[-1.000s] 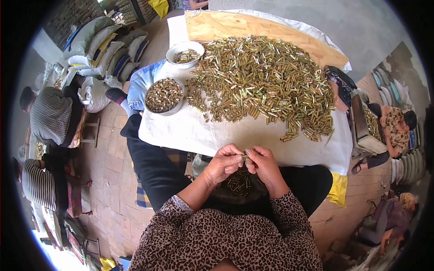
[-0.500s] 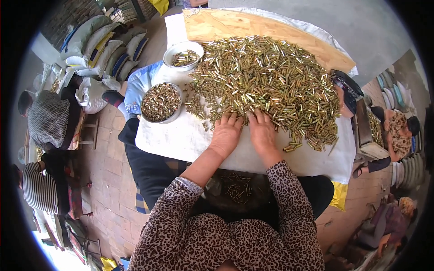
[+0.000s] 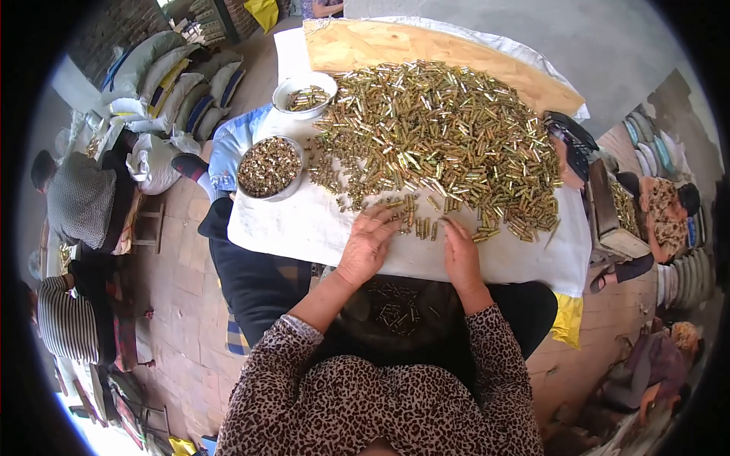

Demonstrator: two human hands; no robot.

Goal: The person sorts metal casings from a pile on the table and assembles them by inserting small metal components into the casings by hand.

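Observation:
A broad heap of small brass-coloured metal tubes covers much of the white cloth in front of me. My left hand rests near the heap's near edge, fingers stretched out and a little bent at the tips. Across a small gap, my right hand lies with its fingers extended beside a few loose tubes. Those tubes lie between both hands, some side by side. Neither hand visibly grips anything. Below the cloth's near edge, a dark shallow container in my lap holds several more tubes.
At the left, a bowl is full of small metal bits; a white bowl beyond it holds tubes. A wooden board borders the far side. Stuffed sacks are piled at far left. Other people sit on both sides.
Both hands have drawn back toward me from the heap's edge and moved apart. A small group of tubes now lies on the cloth between them.

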